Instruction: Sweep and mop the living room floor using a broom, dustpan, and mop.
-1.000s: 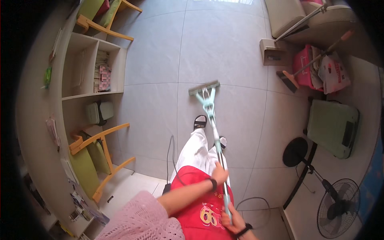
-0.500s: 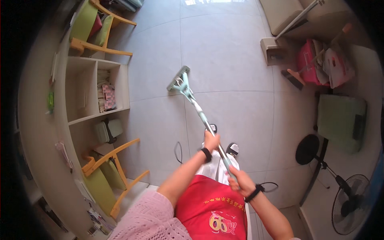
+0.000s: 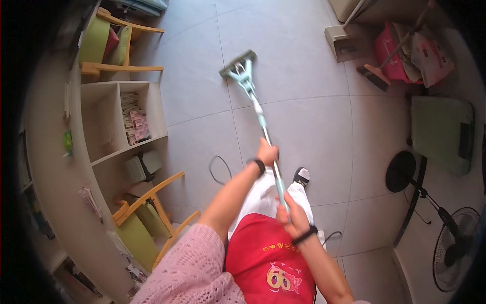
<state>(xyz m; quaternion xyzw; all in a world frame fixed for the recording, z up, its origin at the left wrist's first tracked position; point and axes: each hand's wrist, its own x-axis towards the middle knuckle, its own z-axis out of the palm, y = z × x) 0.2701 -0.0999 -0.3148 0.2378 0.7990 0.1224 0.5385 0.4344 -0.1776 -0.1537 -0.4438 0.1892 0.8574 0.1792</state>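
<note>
A sponge mop with a pale green and silver pole slants away from me, its wide head resting on the grey tiled floor. My left hand is wrapped round the middle of the pole, a black band at its wrist. Closer to my body, my right hand grips the upper end of the handle, also with a dark band at the wrist. Below the hands are my red apron, white trousers and a dark shoe.
On the left stand wooden chairs with green cushions and an open shelf unit. At right are a dustpan, a broom, a pink basket, a green bin and a black fan. A dark cable loop lies on the floor.
The mop head has moved farther away and slightly right, its head turned more crosswise. My left hand has gone forward with the pole, and my view has shifted a little.
</note>
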